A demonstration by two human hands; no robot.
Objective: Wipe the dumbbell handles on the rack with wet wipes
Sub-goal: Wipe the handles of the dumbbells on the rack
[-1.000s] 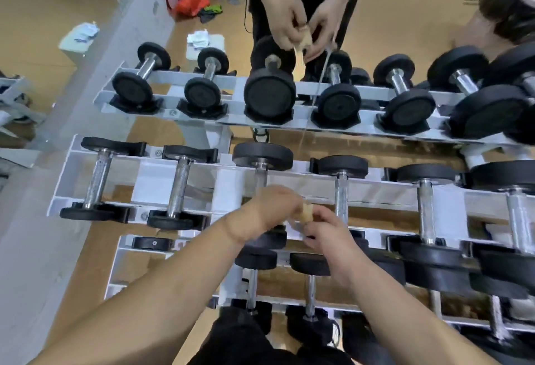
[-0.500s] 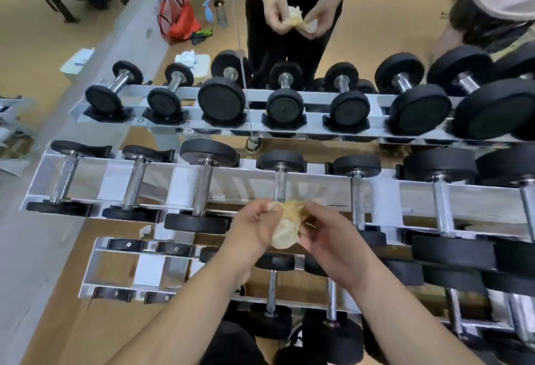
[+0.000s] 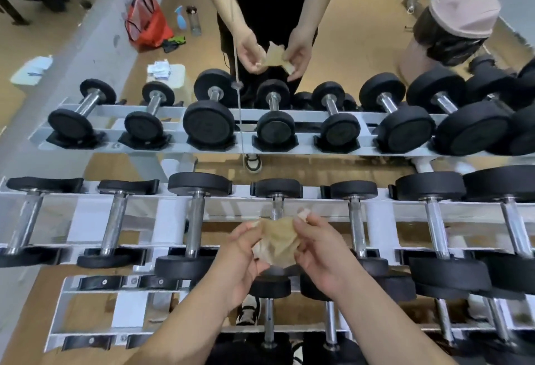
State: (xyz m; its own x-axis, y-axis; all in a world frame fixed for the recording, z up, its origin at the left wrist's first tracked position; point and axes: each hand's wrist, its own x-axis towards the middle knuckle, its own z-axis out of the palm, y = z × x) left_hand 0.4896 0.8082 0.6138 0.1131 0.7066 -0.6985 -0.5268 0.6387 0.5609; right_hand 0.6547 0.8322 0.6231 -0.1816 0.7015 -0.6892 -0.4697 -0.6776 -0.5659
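Wet wipe [image 3: 278, 244] held open over the middle tier of the rack [image 3: 170, 220].
Left hand [image 3: 234, 257] and right hand [image 3: 321, 254] each pinch an edge, fingers [image 3: 302, 215] clamped on it. Target dumbbell handle [image 3: 277, 205] lies just beyond and below, long axis running away from the person, both hands equally near. Its near half is hidden by the wipe.

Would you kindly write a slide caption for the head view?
Left hand and right hand hold a crumpled wet wipe over a dumbbell handle on the rack.
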